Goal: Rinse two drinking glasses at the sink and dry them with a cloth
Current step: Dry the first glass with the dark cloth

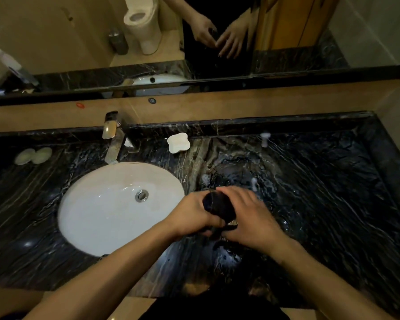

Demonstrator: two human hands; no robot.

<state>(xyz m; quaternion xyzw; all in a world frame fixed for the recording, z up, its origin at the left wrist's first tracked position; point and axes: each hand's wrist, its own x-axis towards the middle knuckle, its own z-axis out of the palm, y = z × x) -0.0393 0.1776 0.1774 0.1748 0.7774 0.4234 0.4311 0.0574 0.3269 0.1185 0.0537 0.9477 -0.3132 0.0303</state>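
Where the dark, white-veined marble tabletop (321, 192) fills most of the head view, a wide wall mirror (286, 31) runs along its back edge and shows both hands reflected, along with a white toilet. Set into the left half of the tabletop is the white oval sink (97, 215), with a round metal drain near its right side. A chrome angular faucet (113, 135) stands at the sink's back rim, its spout leaning over the basin.

Just to the right of the sink, above the tabletop, both bare forearms meet. The left hand (194, 215) and the right hand (249, 218) are both closed around a dark-looking drinking glass (218, 207), which lies tilted between them with its round end toward the upper left. Something dark bunches under the fingers at the glass's lower end; whether that is a cloth cannot be told in this light.

A small white lobed soap dish (178, 142) sits at the back of the tabletop, right of the faucet. Two pale round pads (32, 155) lie side by side, touching, far to the left.
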